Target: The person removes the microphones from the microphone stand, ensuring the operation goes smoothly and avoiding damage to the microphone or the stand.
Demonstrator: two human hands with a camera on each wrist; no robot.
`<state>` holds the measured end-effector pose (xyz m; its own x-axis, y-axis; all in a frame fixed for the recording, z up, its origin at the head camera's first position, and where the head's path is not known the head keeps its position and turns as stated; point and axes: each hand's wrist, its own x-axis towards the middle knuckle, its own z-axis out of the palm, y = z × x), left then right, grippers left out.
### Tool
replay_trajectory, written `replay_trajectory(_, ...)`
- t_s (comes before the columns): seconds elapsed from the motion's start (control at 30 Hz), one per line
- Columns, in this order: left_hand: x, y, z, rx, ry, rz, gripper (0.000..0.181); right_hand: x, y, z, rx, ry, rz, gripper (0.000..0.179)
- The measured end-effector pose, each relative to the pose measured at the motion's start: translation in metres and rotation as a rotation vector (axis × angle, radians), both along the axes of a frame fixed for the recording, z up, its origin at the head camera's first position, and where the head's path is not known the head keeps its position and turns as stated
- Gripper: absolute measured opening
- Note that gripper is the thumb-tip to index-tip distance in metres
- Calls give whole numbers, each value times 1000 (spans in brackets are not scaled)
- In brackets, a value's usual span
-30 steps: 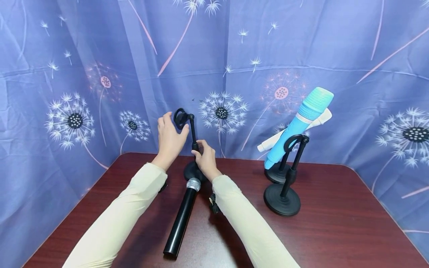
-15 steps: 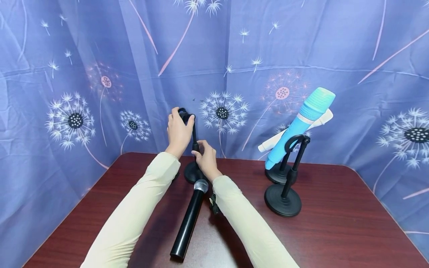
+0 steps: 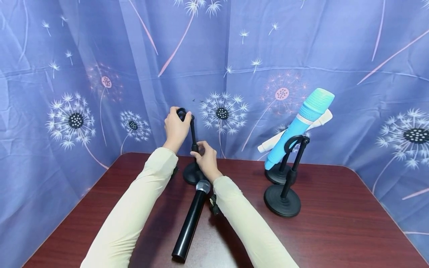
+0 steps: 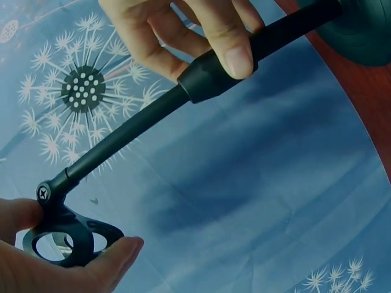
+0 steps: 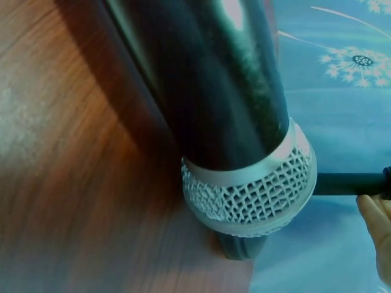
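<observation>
A black microphone stand (image 3: 193, 136) stands upright at the back of the table, on its round base (image 3: 191, 174). My left hand (image 3: 177, 128) holds the ring-shaped clip (image 4: 85, 244) at its top between thumb and fingers, as the left wrist view shows. Lower down, my right hand (image 3: 207, 160) grips the stand's collar (image 4: 204, 79) with the thumb across it. A black microphone (image 3: 190, 221) with a silver mesh head lies on the table between my forearms, head towards the base. In the right wrist view its mesh head (image 5: 263, 195) fills the middle, partly covering the stand.
To the right stand two more black stands, the nearer on a round base (image 3: 282, 201). They carry a blue microphone (image 3: 295, 130) and, behind it, a white microphone (image 3: 272, 142). A blue dandelion-print curtain (image 3: 248, 48) hangs right behind the reddish-brown table (image 3: 335, 216).
My left hand has moved right onto the stand's clip and taken hold of it. The black microphone has shifted to the right. My right hand has stayed on the collar.
</observation>
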<state>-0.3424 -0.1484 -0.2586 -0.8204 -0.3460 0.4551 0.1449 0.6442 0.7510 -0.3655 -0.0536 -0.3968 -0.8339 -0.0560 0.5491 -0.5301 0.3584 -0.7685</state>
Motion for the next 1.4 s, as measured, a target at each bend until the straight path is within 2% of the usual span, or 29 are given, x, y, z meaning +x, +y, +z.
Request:
replay_trajectory(0.3,1,-6,6,41,-27,-62,38,-3,6,1,-5,-42,52,28)
replay_trajectory(0.43,1,-8,5,55,-57,-79,38,-2,8,0,6,-63,60,27)
replay_trajectory(0.63,0,-10,2,70,-94,-104,40,-3,8,-1,8,-43,58,24)
replay_trajectory(1.0,1,-12,0,58,-172,-118,42,-4,8,-1,-1,-58,56,23)
replay_trajectory(1.1,0,-12,-8,54,-206,-126,41,-3,8,-1,-8,-77,63,23)
replay_trajectory(1.23,0,-14,-27,65,-254,-138,39,-1,7,-1,-10,-102,70,24)
replay_trajectory(1.4,-3,-15,-40,53,-268,-145,39,-1,6,1,-15,-102,58,24)
